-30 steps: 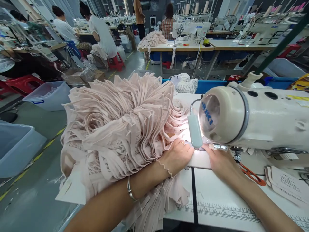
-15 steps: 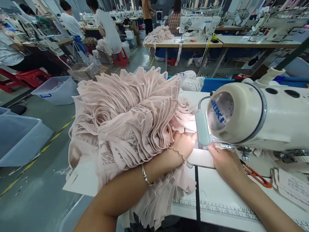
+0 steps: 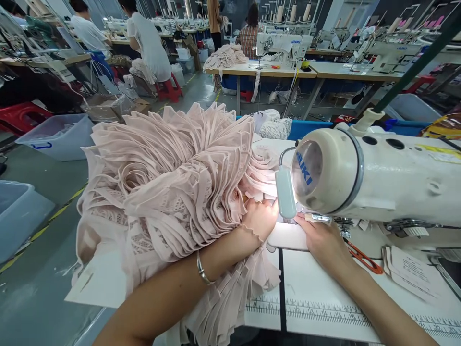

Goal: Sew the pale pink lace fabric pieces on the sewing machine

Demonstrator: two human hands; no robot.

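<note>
A large heap of pale pink lace garment pieces [image 3: 173, 187] lies on the left of the machine table. My left hand [image 3: 261, 218], a bracelet on its wrist, curls its fingers on pink fabric at the heap's right edge, close to the needle area. Opposite it, my right hand [image 3: 320, 238] has its fingertips closed at the edge of a flat pale pink fabric piece [image 3: 288, 236]. The sewing machine [image 3: 389, 168] stands over them. Its grey-green lamp [image 3: 285, 192] hides the needle. More pink strips [image 3: 223, 298] hang off the front edge.
Orange-handled snips [image 3: 365, 258] and paper labels [image 3: 408, 270] lie right of my right hand. A printed ruler [image 3: 324, 310] runs along the table front. Plastic bins [image 3: 59, 139] stand on the floor at left. Other people sit at machines behind.
The whole view has shifted, so the table, heap and machine appear farther left. Both hands keep nearly the same place by the needle area.
</note>
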